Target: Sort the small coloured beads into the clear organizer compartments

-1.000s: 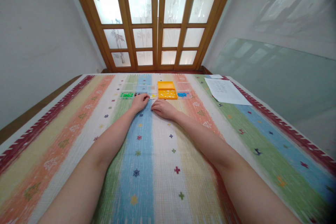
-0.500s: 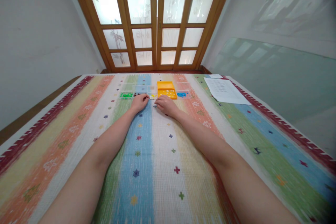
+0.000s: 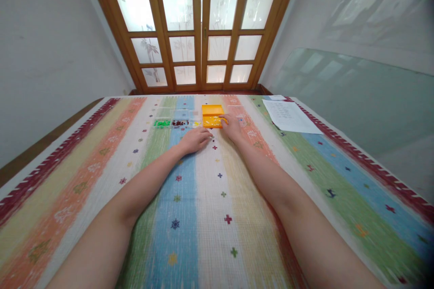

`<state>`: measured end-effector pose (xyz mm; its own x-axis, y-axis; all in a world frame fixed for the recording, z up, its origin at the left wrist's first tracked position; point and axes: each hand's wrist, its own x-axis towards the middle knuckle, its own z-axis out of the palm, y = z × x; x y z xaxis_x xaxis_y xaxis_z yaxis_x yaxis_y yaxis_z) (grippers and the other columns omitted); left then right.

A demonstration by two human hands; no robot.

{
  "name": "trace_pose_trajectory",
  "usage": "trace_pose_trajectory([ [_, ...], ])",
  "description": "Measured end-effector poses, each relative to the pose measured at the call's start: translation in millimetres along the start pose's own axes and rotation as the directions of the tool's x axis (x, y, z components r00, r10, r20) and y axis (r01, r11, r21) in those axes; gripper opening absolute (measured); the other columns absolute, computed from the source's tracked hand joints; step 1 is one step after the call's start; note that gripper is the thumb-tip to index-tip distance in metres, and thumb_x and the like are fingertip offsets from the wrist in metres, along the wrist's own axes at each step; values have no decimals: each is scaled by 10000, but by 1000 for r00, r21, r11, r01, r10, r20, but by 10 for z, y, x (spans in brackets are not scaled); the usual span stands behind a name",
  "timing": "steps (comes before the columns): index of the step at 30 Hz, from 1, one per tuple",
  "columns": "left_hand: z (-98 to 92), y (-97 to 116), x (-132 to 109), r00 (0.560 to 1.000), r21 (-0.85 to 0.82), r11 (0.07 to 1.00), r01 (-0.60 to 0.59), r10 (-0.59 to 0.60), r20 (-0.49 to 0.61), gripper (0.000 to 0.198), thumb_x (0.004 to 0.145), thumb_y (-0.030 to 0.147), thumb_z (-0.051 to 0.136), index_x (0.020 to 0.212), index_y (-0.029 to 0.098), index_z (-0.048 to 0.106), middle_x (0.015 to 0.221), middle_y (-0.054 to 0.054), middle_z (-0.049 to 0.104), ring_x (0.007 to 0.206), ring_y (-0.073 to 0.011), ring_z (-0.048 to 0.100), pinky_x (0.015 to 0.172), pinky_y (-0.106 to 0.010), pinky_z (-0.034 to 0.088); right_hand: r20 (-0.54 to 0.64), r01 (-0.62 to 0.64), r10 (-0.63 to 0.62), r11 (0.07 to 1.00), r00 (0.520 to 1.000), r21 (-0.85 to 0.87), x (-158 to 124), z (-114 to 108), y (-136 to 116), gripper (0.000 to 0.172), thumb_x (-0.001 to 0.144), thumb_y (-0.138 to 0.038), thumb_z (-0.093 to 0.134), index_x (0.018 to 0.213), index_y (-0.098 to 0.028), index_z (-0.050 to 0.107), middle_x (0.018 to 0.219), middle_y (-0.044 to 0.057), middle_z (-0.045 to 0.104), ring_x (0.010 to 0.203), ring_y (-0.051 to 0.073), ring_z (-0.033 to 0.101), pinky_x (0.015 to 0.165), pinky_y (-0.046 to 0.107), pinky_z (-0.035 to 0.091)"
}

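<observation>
In front of the boxes, my left hand [image 3: 197,140] rests low over the cloth, fingers pressed together in a pinch. Something tiny shows at its fingertips, too small to name. My right hand [image 3: 232,127] reaches over the right edge of an orange box [image 3: 213,109], thumb and forefinger a little apart. The box has its lid raised at the back and white small pieces [image 3: 215,121] inside. Partly behind my right hand is a clear box [image 3: 242,122] with blue bits.
Left of the orange box stand clear boxes with green pieces [image 3: 162,123], dark red pieces [image 3: 180,123] and yellow pieces [image 3: 197,124]. A printed paper sheet [image 3: 290,116] lies at the right on the striped tablecloth [image 3: 210,216]. Wooden glazed doors [image 3: 203,36] rise beyond the table.
My left hand has moved right, away from the dark red pieces, to the middle. My right hand has moved right and forward to the orange box.
</observation>
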<state>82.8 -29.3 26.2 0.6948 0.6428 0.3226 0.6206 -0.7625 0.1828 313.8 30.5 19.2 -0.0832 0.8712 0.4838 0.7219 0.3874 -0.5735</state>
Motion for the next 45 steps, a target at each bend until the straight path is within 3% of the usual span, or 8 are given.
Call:
trace_pose_trajectory([
  [3, 23, 70, 20, 994, -10, 995, -98, 99, 53, 330, 1042, 287, 494, 1277, 228, 718, 1271, -89, 719, 1179, -229, 643, 1053, -391, 485, 3, -14, 14, 1000, 1000, -10, 0, -12, -2, 311, 989, -226, 511, 1166, -159, 757, 1200, 147, 729, 1157, 267, 613, 1084, 433, 443],
  [7, 34, 76, 26, 991, 0, 993, -117, 117, 68, 309, 1047, 288, 492, 1225, 224, 736, 1231, -86, 729, 1152, -228, 647, 1036, -386, 485, 12, -6, 6, 1000, 1000, -17, -12, 28, 4, 312, 1000, -209, 483, 1149, -147, 750, 1166, 136, 735, 1129, 242, 596, 1065, 400, 428],
  [18, 12, 53, 20, 998, -32, 999, 9, -7, 66, 189, 974, 261, 580, 1002, 236, 765, 1056, -88, 726, 1065, -246, 633, 1004, -395, 480, 8, 47, -46, 999, 999, -25, -24, 40, -43, 242, 948, -234, 564, 1054, -165, 770, 1100, 154, 737, 1062, 303, 634, 1000, 447, 474],
  [22, 7, 34, 12, 999, -38, 999, 17, -15, 50, 185, 980, 269, 573, 1008, 230, 751, 1056, -87, 727, 1060, -240, 642, 985, -379, 481, -7, 71, -71, 997, 997, -12, -36, 29, -62, 270, 955, -240, 531, 1061, -177, 771, 1061, 139, 744, 1041, 297, 634, 980, 447, 485],
  [30, 2, -46, -36, 988, -31, 988, 153, -152, 28, 157, 964, 272, 574, 1042, 229, 703, 994, -53, 726, 893, -208, 656, 808, -323, 486, -4, 71, -71, 997, 997, -6, -30, 58, -36, 266, 946, -230, 528, 1023, -161, 773, 1059, 161, 746, 1025, 308, 638, 967, 457, 489],
  [37, -42, -148, -69, 977, -38, 978, 204, -206, -61, 179, 953, 225, 568, 1064, 234, 709, 1083, -69, 707, 944, -211, 655, 851, -324, 489, 0, 80, -80, 997, 997, -6, -23, 98, 51, 261, 922, -207, 540, 1025, -185, 779, 1061, 132, 752, 1049, 300, 649, 988, 460, 498],
  [41, -109, -358, -126, 931, -86, 942, 324, -334, -149, 209, 992, 262, 543, 1092, 232, 723, 1128, -81, 708, 1015, -225, 655, 910, -340, 497, -2, 92, -92, 996, 996, -8, -23, 139, 104, 251, 919, -188, 536, 983, -200, 778, 1060, 109, 758, 1040, 275, 661, 991, 443, 510],
  [45, -160, -629, -194, 826, -161, 867, 472, -498, -264, 229, 996, 290, 540, 1074, 209, 739, 1078, -90, 732, 976, -229, 660, 926, -355, 505, 9, 106, -106, 994, 994, -19, -32, 169, 132, 223, 931, -189, 557, 977, -192, 776, 1076, 109, 756, 1037, 264, 669, 988, 427, 512],
])
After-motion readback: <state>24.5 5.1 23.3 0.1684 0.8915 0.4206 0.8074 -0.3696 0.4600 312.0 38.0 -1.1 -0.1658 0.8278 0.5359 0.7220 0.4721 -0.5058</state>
